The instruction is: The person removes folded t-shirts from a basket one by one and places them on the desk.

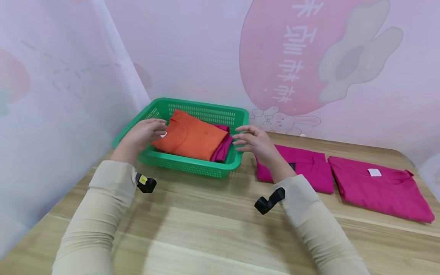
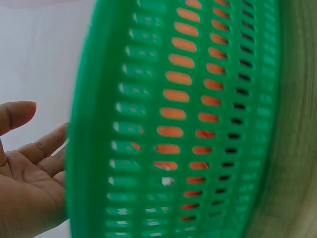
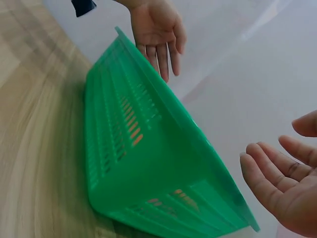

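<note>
A folded orange shirt [image 1: 197, 136] lies in the green plastic basket [image 1: 185, 162], on top of a folded magenta garment [image 1: 223, 149] that shows at its right side. My left hand [image 1: 146, 131] hovers over the basket's left end, near the orange shirt's collar, its fingers loosely extended and holding nothing. Above the right rim is my right hand [image 1: 256, 142], fingers spread and apart from the cloth. In the right wrist view both the left hand [image 3: 157, 37] and the right hand [image 3: 287, 181] appear empty beside the basket [image 3: 153, 148].
Two folded magenta shirts lie on the wooden table [image 1: 192, 221] right of the basket: one [image 1: 311, 170] partly behind the right forearm, the other [image 1: 381, 189] farther right with a white label. A printed curtain [image 1: 192, 49] hangs along the back and left.
</note>
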### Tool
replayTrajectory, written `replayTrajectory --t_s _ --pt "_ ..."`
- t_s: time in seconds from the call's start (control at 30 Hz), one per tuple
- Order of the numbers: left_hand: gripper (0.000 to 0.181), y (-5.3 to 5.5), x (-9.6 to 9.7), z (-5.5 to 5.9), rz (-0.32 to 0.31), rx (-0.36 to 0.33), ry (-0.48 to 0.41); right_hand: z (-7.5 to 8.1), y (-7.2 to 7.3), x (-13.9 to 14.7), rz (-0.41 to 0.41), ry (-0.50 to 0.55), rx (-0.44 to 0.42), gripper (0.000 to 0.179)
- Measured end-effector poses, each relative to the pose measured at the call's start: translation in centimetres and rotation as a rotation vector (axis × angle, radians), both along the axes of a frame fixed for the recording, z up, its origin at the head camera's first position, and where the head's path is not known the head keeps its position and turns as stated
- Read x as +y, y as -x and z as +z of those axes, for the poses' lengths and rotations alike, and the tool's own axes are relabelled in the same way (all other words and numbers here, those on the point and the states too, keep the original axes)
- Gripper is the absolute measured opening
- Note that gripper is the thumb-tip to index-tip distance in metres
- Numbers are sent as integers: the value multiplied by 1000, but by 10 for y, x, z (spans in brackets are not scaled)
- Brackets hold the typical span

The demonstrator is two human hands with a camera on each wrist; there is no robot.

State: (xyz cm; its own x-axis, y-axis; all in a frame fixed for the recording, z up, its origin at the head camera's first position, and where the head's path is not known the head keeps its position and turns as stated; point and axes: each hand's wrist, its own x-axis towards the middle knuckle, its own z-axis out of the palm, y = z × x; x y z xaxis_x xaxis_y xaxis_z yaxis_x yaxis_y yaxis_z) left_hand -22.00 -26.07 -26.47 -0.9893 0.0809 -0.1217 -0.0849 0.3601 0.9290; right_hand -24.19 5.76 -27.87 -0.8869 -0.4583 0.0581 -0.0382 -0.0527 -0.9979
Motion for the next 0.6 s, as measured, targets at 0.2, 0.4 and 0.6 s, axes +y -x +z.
replayTrajectory --t_s 0.2,0.4,0.6 --pt "53 9 -11 -8 64 -57 -26 1 2 -19 -4 -22 -13 25" --pt "54 17 -19 -14 98 -53 -58 -2 5 -31 -12 -39 -45 26" --pt "53 21 -24 -22 103 -89 -5 -8 6 -42 0 -52 -69 26"
